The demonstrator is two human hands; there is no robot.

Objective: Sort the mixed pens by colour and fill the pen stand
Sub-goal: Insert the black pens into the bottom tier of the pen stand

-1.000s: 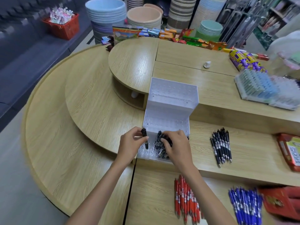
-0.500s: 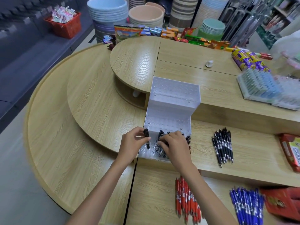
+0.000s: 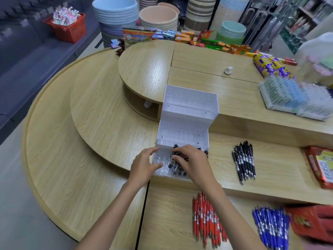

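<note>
A white stepped pen stand stands on the middle wooden tier. Several black pens sit in its lowest step, partly hidden under my right hand, whose curled fingers grip them. My left hand rests at the stand's left front corner with relaxed fingers and holds nothing. A loose pile of black pens lies right of the stand. Red pens and blue pens lie in separate piles on the lowest tier, near me.
A red box lies at the right edge and a red packet beside the blue pens. A tray of pale items and a small white object sit on the upper tier. Stacked basins stand behind.
My left hand held one black pen upright at the stand's front left; now that hand is empty and the pen is no longer in it. My right hand stays on the black pens.
</note>
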